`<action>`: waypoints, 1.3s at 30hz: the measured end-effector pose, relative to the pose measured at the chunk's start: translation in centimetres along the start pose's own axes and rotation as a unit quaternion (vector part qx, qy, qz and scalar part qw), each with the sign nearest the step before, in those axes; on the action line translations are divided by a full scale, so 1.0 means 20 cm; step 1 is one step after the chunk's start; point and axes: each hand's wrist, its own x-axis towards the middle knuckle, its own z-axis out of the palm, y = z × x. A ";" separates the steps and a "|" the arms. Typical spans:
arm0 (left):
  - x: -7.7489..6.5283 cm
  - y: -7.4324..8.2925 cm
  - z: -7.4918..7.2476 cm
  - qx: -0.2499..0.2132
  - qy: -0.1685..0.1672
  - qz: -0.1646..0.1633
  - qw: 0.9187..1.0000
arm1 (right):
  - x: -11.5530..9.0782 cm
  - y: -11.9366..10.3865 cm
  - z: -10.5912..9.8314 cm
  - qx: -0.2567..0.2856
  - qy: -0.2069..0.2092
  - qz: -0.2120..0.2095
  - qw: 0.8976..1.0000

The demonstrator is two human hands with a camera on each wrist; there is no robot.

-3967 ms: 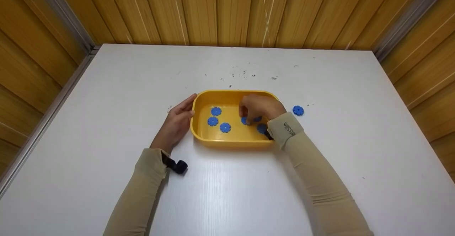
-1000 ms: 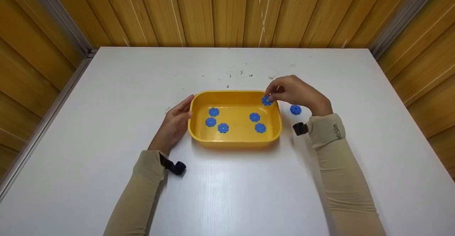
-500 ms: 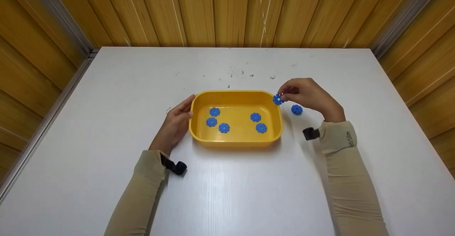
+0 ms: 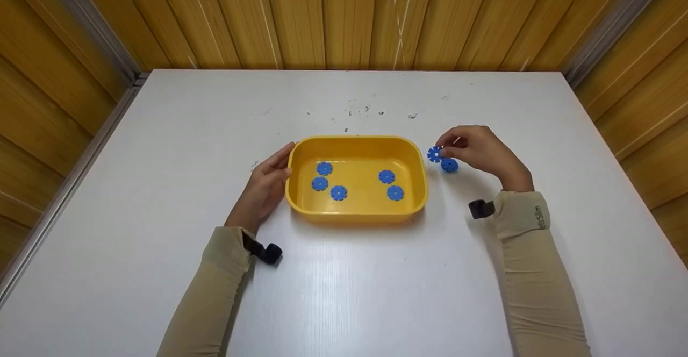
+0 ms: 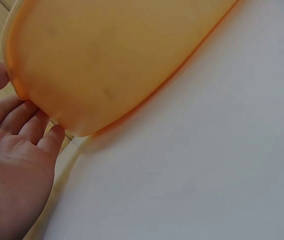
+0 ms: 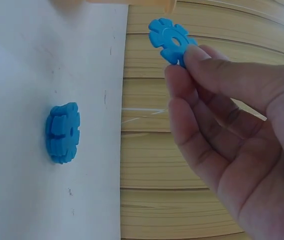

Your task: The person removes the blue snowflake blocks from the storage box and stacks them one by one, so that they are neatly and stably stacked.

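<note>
My right hand point(image 4: 475, 150) pinches a blue notched plastic disc point(image 4: 435, 154) between thumb and fingers, in the air right of a yellow tub point(image 4: 355, 217). In the right wrist view the disc point(image 6: 169, 37) shows its central hole and slotted rim. Below it, a short stack of blue discs point(image 6: 63, 132) lies on the table, apart from the held one. My left hand point(image 4: 263, 187) rests against the tub's left end; in the left wrist view its fairly straight fingers point(image 5: 31, 122) touch the outer wall. Several blue discs lie flat inside the tub, among them a disc point(image 4: 338, 193) near the front.
The tub stands on a white table point(image 4: 333, 281) with dark specks and marks behind it. Wood-look panels point(image 4: 349, 18) rise along the back and sides. A small black camera is strapped to each wrist.
My right hand has lifted one disc out of the tub and carried it right, over its right rim, to near the stack. My left hand has stayed at the tub's left end.
</note>
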 end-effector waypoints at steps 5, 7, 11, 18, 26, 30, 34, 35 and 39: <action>0.00 0.00 0.00 -0.002 0.001 -0.002 1.000 | 0.00 0.05 0.01 0.003 -0.004 0.017 1.000; 0.00 0.00 0.00 -0.002 0.000 0.000 1.000 | 0.00 0.07 0.02 0.003 -0.003 0.020 1.000; 0.00 0.00 0.00 -0.001 -0.001 0.002 1.000 | 0.00 0.11 0.02 0.005 0.001 0.026 1.000; 0.00 0.00 0.00 0.017 -0.005 -0.002 1.000 | 0.01 0.16 0.03 0.021 0.003 0.037 0.999; 0.00 0.01 0.01 0.021 -0.005 -0.001 1.000 | 0.01 0.21 0.03 0.037 -0.003 0.062 0.997; -0.01 0.01 0.01 0.016 -0.004 0.002 1.000 | 0.02 0.22 0.03 0.042 -0.008 0.077 0.996; -0.01 0.01 0.01 0.012 -0.004 0.003 1.000 | 0.03 0.24 0.03 0.046 -0.012 0.095 0.994; -0.01 0.01 0.01 0.011 -0.004 0.003 1.000 | 0.03 0.24 0.03 0.045 -0.011 0.099 0.994; -0.01 0.01 0.01 0.015 -0.005 0.001 1.000 | 0.02 0.24 0.03 0.049 -0.009 0.109 0.993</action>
